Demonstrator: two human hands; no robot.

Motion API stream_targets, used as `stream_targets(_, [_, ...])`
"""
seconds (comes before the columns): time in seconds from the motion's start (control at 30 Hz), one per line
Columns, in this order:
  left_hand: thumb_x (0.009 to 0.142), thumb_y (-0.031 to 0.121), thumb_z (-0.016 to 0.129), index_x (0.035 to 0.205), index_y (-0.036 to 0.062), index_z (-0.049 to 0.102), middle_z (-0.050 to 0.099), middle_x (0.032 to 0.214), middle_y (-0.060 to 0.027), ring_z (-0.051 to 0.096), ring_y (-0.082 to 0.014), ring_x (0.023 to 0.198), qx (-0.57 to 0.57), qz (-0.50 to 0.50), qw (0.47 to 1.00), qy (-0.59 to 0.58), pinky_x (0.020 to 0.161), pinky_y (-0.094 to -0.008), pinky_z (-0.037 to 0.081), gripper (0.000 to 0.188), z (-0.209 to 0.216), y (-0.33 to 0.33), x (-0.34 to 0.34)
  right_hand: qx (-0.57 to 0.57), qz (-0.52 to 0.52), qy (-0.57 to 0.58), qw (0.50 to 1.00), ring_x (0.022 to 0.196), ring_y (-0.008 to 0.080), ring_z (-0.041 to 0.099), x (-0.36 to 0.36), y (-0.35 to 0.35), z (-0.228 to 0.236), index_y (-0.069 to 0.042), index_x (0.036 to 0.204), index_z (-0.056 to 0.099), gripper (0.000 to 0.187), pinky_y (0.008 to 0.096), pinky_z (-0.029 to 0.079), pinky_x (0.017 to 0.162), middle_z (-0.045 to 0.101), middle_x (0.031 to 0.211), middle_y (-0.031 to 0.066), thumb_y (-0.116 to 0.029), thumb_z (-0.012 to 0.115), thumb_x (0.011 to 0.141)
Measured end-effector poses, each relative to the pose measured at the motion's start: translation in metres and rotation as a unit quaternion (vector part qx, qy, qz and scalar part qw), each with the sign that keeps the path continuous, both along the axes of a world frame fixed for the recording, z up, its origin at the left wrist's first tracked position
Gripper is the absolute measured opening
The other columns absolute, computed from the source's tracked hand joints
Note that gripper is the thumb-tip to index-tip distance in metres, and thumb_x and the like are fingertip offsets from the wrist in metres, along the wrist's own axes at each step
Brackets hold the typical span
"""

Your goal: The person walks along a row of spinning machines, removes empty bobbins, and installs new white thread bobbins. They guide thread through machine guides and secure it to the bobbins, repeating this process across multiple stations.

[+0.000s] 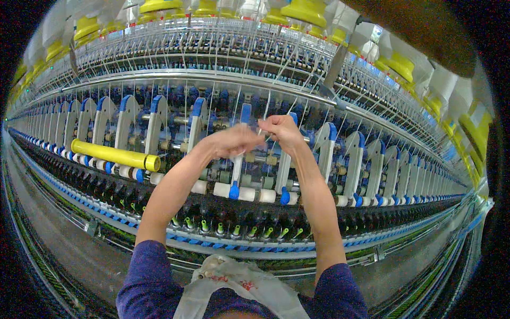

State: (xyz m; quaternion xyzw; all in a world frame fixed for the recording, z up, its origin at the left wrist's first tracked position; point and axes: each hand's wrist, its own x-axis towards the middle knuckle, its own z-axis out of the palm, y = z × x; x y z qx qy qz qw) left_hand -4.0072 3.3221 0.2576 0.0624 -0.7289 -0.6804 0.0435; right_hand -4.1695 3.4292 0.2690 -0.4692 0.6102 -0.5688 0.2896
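Both my hands are raised close together in front of a long spinning machine, among its grey weighting arms with blue caps. My right hand is closed, thumb and fingertips pinched on a thick white roving strand that hangs from above. Just left of it, my left hand is smeared by motion, its fingertips near the strand's lower end. Whether those fingers hold anything is not visible. Behind my left hand stands one weighting arm, partly covered by it. White rollers run in a row below my hands.
A yellow tube lies across the rollers on the left. Several green-topped spindles stand lower down. A metal rail crosses behind my hands, with many thin strands hanging past it. Yellow-ended roving bobbins hang overhead.
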Motion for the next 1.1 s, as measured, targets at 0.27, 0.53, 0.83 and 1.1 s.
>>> stream_targets(0.27, [0.083, 0.021, 0.062, 0.083, 0.0069, 0.069, 0.062, 0.065, -0.0019, 0.056, -0.0115, 0.056, -0.445, -0.080, 0.886, 0.100, 0.047, -0.0270, 0.042, 0.016, -0.016, 0.004, -0.061, -0.144, -0.140, -0.029, 0.979, 0.049, 0.0021, 0.036, -0.038, 0.030, 0.023, -0.003, 0.075, 0.066, 0.018, 0.0185, 0.019, 0.040, 0.054, 0.062, -0.0042, -0.019, 0.070, 0.082])
stream_targets(0.53, [0.071, 0.009, 0.063, 0.074, 0.0090, 0.071, 0.068, 0.076, -0.0072, 0.067, -0.0236, 0.078, -0.824, 0.067, 0.562, 0.000, 0.060, -0.0348, 0.053, 0.008, -0.056, 0.041, -0.049, -0.075, -0.140, 0.190, 0.969, 0.051, 0.0071, 0.042, -0.033, 0.031, 0.009, -0.003, 0.066, 0.068, 0.024, 0.0263, 0.033, 0.047, 0.056, 0.058, -0.0036, -0.024, 0.076, 0.075])
stream_targets(0.83, [0.074, 0.011, 0.063, 0.065, 0.0040, 0.065, 0.061, 0.063, -0.0161, 0.062, -0.0339, 0.062, -0.647, 0.070, 0.758, -0.031, 0.056, -0.0446, 0.049, 0.012, -0.011, 0.037, 0.153, 0.063, -0.155, 0.410, 0.897, 0.050, 0.0189, 0.061, -0.016, -0.040, -0.060, -0.003, 0.063, 0.068, 0.031, 0.0334, 0.050, 0.056, 0.060, 0.051, 0.0092, -0.032, 0.071, 0.075])
stream_targets(1.1, [0.088, 0.019, 0.055, 0.076, 0.0032, 0.061, 0.060, 0.092, -0.0091, 0.057, -0.0198, 0.082, 0.131, 0.117, 0.902, 0.394, 0.080, -0.0346, 0.043, 0.020, -0.041, 0.002, 0.114, 0.072, -0.173, 0.424, 0.886, 0.053, 0.0187, 0.062, -0.030, -0.062, -0.091, -0.005, 0.062, 0.070, 0.028, 0.0330, 0.048, 0.054, 0.062, 0.053, 0.0079, -0.030, 0.071, 0.073])
